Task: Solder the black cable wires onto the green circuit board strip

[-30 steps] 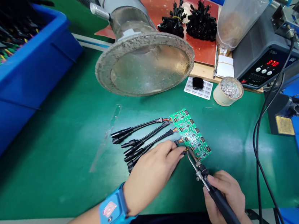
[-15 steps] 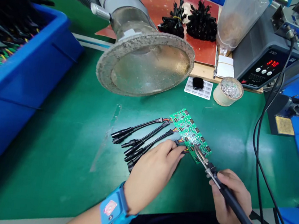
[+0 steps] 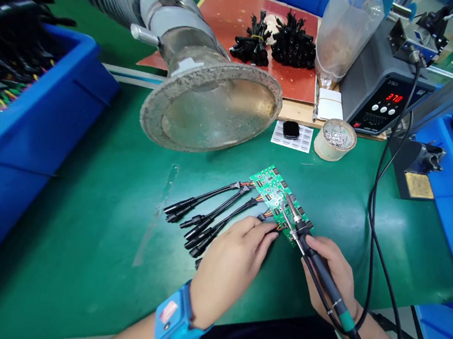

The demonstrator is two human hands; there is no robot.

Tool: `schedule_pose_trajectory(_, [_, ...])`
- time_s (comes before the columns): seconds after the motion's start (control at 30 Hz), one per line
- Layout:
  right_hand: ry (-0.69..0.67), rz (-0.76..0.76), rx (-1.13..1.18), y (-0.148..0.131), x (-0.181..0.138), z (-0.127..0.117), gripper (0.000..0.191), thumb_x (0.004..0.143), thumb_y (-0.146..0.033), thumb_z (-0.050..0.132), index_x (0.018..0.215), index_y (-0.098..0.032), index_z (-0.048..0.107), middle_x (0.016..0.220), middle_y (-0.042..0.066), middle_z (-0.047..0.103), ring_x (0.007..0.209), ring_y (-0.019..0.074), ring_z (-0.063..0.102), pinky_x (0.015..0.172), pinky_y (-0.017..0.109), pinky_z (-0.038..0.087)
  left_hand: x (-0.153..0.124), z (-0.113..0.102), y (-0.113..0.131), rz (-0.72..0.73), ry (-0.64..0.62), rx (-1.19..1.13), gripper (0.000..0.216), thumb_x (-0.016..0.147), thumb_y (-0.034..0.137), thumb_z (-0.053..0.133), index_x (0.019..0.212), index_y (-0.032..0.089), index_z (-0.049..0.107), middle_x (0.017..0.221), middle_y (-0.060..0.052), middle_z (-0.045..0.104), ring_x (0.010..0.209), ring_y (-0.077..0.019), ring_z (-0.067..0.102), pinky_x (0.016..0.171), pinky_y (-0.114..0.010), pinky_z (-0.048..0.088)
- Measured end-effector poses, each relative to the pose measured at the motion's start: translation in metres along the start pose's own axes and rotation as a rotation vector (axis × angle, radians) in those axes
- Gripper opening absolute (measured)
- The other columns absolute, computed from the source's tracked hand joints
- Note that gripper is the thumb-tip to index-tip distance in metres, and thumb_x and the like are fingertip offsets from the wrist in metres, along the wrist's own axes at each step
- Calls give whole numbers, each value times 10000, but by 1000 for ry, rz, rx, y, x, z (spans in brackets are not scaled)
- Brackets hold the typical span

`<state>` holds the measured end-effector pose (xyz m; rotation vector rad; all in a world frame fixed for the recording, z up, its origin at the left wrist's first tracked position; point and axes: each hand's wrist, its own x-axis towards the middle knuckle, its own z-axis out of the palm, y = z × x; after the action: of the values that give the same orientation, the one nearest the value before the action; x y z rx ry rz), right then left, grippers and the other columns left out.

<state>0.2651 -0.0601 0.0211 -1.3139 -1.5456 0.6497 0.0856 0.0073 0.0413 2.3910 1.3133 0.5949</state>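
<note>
A green circuit board panel (image 3: 268, 183) lies on the bench mat, with black connector cables (image 3: 215, 209) fanning out to its left on thin coloured wires. My left hand (image 3: 236, 253), below a blue wrist strap (image 3: 179, 317), is closed at the panel's lower left edge, pinching the wires of the nearest cable. My right hand (image 3: 331, 273) grips a soldering iron (image 3: 323, 272) with a thin metal feed tube alongside its tip. That tip is over the middle of the panel; whether it touches cannot be made out.
A fume extraction hood (image 3: 213, 107) hangs above the panel. Behind stand a solder tin (image 3: 335, 140), a soldering station (image 3: 384, 95) reading 370 and an iron stand (image 3: 415, 165). Blue bins (image 3: 49, 131) flank the bench. The iron's cord (image 3: 375, 221) loops at the right.
My right hand has moved left and up with the soldering iron, so its tip sits farther up the panel. My left hand keeps its hold. The view has shifted slightly.
</note>
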Motion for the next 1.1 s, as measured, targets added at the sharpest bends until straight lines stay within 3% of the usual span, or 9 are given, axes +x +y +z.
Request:
schedule_pose_trajectory(0.23, [105,-59,41,-3,-7,-6,413,801,-26,544,1167,-215,548,950,62,630,850,195,634,723,340,551,-4,5,6,34,52,159,251,908,261,460,1014,121,639,787,-68,574,727,-205,583,635,-347,518])
schedule_pose_trajectory(0.37, [55,-147,23,-12,-17,-17,481,749,31,526,1177,-187,534,932,69,639,910,233,642,796,420,554,-1,4,4,79,79,218,228,888,276,508,979,131,658,760,-60,572,689,-196,555,609,-334,498])
schedule_pose_trajectory(0.47, [40,-189,0,-17,-22,-19,471,729,35,526,1155,-164,541,908,68,649,814,212,658,811,439,568,1,5,3,107,98,240,205,887,255,512,927,134,673,729,-46,565,654,-178,522,598,-316,480])
schedule_pose_trajectory(1.1, [17,-240,-121,-21,-12,-18,445,763,-38,528,1188,-168,523,898,89,688,818,242,696,755,408,610,5,9,6,114,131,250,214,887,246,505,833,119,668,690,-49,532,643,-174,487,586,-312,464])
